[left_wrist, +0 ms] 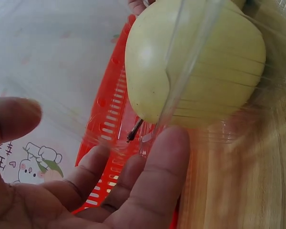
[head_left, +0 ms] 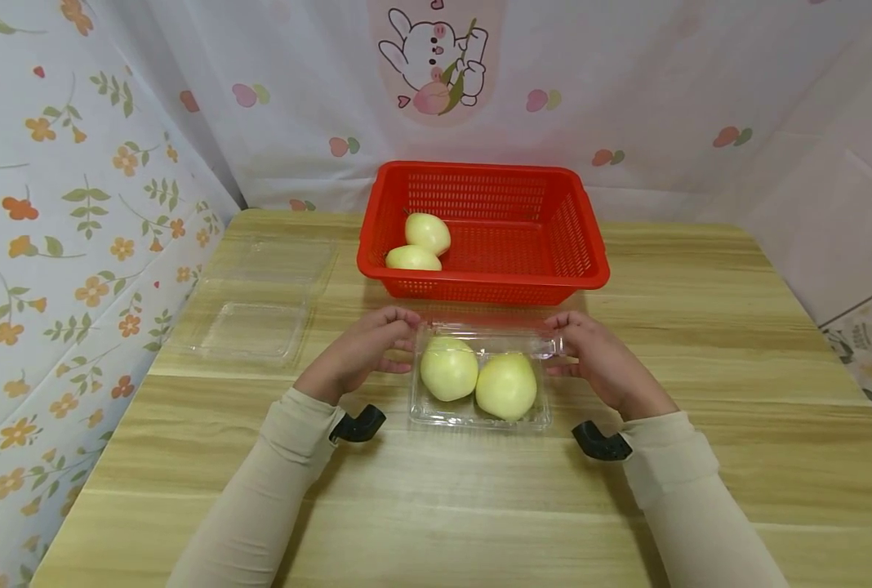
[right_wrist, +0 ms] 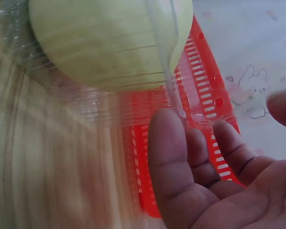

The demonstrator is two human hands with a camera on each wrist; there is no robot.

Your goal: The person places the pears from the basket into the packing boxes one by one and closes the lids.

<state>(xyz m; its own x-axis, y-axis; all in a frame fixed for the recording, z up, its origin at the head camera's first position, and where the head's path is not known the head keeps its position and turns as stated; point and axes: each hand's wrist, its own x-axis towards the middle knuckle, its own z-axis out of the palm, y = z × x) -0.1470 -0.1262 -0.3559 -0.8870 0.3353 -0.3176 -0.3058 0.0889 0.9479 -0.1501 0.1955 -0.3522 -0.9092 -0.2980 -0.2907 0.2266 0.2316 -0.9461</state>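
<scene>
A clear plastic box [head_left: 480, 418] sits on the wooden table [head_left: 436, 506] and holds two pale yellow-green fruits [head_left: 448, 369] [head_left: 506, 385]. Its hinged lid [head_left: 491, 336] stands partly raised at the far side. My left hand [head_left: 399, 343] holds the lid's left end between thumb and fingers, and my right hand [head_left: 557, 347] holds the right end the same way. In the left wrist view a fruit [left_wrist: 195, 62] shows behind the clear plastic above my fingers [left_wrist: 157, 176]. The right wrist view shows the other fruit [right_wrist: 109, 43] and my fingers [right_wrist: 169, 152] against the lid's edge.
A red mesh basket [head_left: 480, 286] stands just behind the box with two more fruits [head_left: 428, 233] [head_left: 412, 259] in its left part. Another clear box [head_left: 260, 302] lies open at the table's left. Patterned cloth walls close in the back and both sides.
</scene>
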